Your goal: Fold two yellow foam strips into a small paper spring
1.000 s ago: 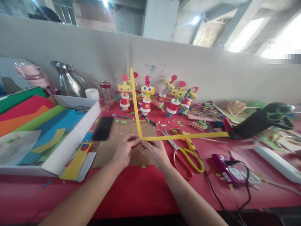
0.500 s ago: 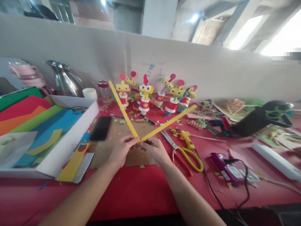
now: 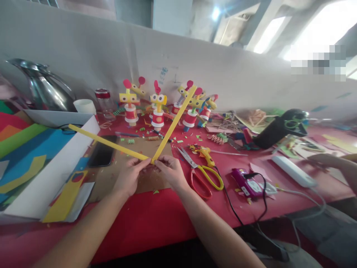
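Note:
Two yellow paper strips (image 3: pixel 175 123) meet in a V between my fingertips, low over a brown cardboard mat (image 3: pixel 150 180). One arm of the V slants left over a black phone (image 3: pixel 102 152); the other rises to the right in front of the paper figures. My left hand (image 3: pixel 129 175) is closed, pinching the joined ends. Opposite it, my right hand (image 3: pixel 170 169) pinches the same corner, thumb and fingers closed. Scissors (image 3: pixel 199 169) with red and yellow handles lie just right of my right hand. The exact joint is partly covered by fingertips.
Several red-and-yellow paper figures (image 3: pixel 158 111) stand behind. A white box (image 3: pixel 55 171) of coloured paper is at left, near a steel jug (image 3: pixel 47 87). At right are a yellow glue gun (image 3: pixel 205 154), a purple device (image 3: pixel 248 184) with cords, and another person's hand (image 3: pixel 329 162).
The V has turned anticlockwise: its left arm has dropped lower and its right arm stands steeper. My view has swung right, bringing another person's hand into sight.

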Demonstrator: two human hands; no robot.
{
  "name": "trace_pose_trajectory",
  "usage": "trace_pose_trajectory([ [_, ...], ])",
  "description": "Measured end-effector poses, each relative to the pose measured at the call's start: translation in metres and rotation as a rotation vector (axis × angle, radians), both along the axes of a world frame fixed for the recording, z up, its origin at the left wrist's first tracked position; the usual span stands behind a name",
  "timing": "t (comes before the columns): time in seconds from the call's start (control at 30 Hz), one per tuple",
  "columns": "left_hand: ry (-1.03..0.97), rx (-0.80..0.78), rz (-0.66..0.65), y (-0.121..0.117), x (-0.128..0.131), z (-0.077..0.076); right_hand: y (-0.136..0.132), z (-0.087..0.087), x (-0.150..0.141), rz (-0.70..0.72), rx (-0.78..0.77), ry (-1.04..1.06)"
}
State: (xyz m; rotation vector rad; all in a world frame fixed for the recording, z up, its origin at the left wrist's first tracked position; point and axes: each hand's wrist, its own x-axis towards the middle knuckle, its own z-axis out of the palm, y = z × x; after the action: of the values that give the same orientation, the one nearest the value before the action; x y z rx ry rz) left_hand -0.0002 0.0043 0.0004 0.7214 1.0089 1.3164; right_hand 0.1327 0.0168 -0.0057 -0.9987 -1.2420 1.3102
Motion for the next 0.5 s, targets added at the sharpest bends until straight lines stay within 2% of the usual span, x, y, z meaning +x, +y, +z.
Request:
trace_pose_trajectory([
  [0.13, -0.023, -0.034, -0.056, -0.0006, -0.0002, 0.0034, 0.0007, 0.0007, 0.003, -0.02, 0.088, -0.058],
  [0.27, 0.065, -0.059, -0.08, -0.0001, -0.0009, 0.0, 0.003, 0.0, 0.0057, -0.008, 0.133, -0.082],
  [0.4, 0.15, -0.027, -0.005, 0.001, -0.0007, -0.0044, 0.0049, -0.002, 0.0052, -0.012, 0.146, -0.072],
  [0.5, 0.116, -0.058, 0.077, 0.0004, 0.0045, 0.0004, 0.0043, -0.0012, 0.004, -0.005, 0.147, -0.057],
])
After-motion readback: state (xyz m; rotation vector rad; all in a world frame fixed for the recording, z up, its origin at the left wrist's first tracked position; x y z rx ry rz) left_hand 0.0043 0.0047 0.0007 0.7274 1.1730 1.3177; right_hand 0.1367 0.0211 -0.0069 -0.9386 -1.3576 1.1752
